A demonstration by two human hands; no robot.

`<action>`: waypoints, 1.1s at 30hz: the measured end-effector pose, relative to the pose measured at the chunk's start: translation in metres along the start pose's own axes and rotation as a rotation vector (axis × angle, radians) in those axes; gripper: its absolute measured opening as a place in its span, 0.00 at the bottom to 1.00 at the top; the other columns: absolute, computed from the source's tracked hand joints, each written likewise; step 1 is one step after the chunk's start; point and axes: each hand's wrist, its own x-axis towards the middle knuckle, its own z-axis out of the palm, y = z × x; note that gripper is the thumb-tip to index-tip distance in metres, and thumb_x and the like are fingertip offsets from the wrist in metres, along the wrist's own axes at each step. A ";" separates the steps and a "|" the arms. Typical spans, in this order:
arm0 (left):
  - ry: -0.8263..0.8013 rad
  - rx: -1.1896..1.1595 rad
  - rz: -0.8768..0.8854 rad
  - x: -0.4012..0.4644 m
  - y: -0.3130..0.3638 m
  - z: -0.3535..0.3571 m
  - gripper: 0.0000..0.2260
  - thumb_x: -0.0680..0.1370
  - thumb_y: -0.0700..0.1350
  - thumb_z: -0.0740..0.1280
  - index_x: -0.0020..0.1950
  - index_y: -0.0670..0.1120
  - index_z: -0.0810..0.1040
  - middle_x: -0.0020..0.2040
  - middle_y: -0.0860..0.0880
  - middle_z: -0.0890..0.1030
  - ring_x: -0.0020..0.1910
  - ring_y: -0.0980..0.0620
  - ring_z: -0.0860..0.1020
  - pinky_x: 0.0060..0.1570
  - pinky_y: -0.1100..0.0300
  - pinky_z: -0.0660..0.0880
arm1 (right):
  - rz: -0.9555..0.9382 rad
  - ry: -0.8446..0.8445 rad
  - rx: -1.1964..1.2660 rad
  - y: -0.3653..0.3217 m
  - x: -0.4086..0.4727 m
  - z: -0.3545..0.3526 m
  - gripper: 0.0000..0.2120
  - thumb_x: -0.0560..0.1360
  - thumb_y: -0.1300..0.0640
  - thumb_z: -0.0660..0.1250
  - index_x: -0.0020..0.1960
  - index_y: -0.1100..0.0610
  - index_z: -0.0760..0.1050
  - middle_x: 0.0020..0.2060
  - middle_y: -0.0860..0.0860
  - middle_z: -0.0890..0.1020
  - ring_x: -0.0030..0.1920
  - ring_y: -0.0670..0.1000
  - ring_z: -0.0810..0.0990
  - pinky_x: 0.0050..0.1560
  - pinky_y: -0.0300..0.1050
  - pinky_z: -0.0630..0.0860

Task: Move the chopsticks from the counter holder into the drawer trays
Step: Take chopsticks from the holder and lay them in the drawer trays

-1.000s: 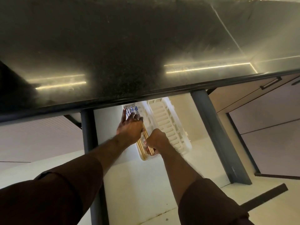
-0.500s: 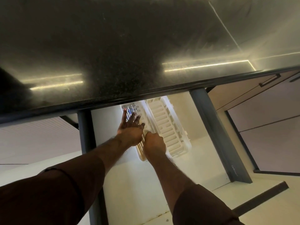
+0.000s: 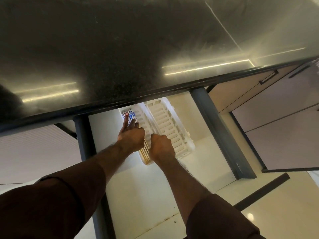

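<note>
The chopsticks [image 3: 144, 149] lie in the left tray [image 3: 150, 162] of the open drawer [image 3: 198, 152], just below the middle of the frame, under the dark tabletop [image 3: 120, 57] edge. Their long axis runs from the patterned blue-and-white ends [image 3: 129, 115] at upper left, near the tabletop edge, down and right to the plain wooden ends at the tray's lower rim.

The left hand [image 3: 132, 137] lies over the bundle with its fingers [image 3: 126, 119] straight and spread, tips reaching the patterned ends; it seems to press or level them, not grip them. The right hand [image 3: 161, 146] sits just right of the bundle at its lower half, fingers curled under; whether its grip pinches any sticks I cannot tell, as the knuckles hide it.

The right tray [image 3: 168, 124], slotted and pale, lies beside it along the same axis with no sticks visible in it.

Any squaring up of the sticks would likely run along this diagonal; the left hand is nearer the patterned ends, the right nearer the wooden ends
</note>
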 end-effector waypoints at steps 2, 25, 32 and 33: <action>0.034 0.026 0.048 -0.007 0.001 -0.001 0.23 0.81 0.58 0.57 0.70 0.46 0.70 0.72 0.47 0.72 0.75 0.42 0.62 0.74 0.39 0.43 | -0.013 0.041 -0.025 0.001 -0.006 -0.010 0.12 0.80 0.53 0.64 0.60 0.57 0.76 0.52 0.55 0.82 0.51 0.56 0.82 0.53 0.47 0.78; 0.847 -0.636 -0.009 -0.238 0.001 -0.148 0.20 0.81 0.42 0.61 0.73 0.47 0.68 0.75 0.46 0.66 0.73 0.46 0.66 0.69 0.51 0.65 | -0.397 0.444 0.134 -0.051 -0.192 -0.181 0.16 0.75 0.61 0.70 0.63 0.55 0.78 0.56 0.53 0.83 0.54 0.53 0.82 0.57 0.50 0.80; 1.062 -0.596 -0.054 -0.322 -0.063 -0.190 0.22 0.79 0.39 0.63 0.74 0.44 0.67 0.75 0.43 0.66 0.74 0.46 0.65 0.70 0.53 0.63 | -0.611 0.638 0.166 -0.135 -0.233 -0.209 0.15 0.75 0.62 0.68 0.61 0.52 0.79 0.55 0.50 0.84 0.54 0.50 0.82 0.54 0.45 0.79; 1.083 -0.602 -0.066 -0.331 -0.072 -0.191 0.22 0.79 0.39 0.64 0.74 0.44 0.67 0.75 0.43 0.65 0.74 0.46 0.64 0.70 0.53 0.62 | -0.642 0.647 0.175 -0.148 -0.237 -0.208 0.15 0.76 0.62 0.68 0.61 0.52 0.79 0.55 0.50 0.84 0.54 0.50 0.82 0.54 0.45 0.80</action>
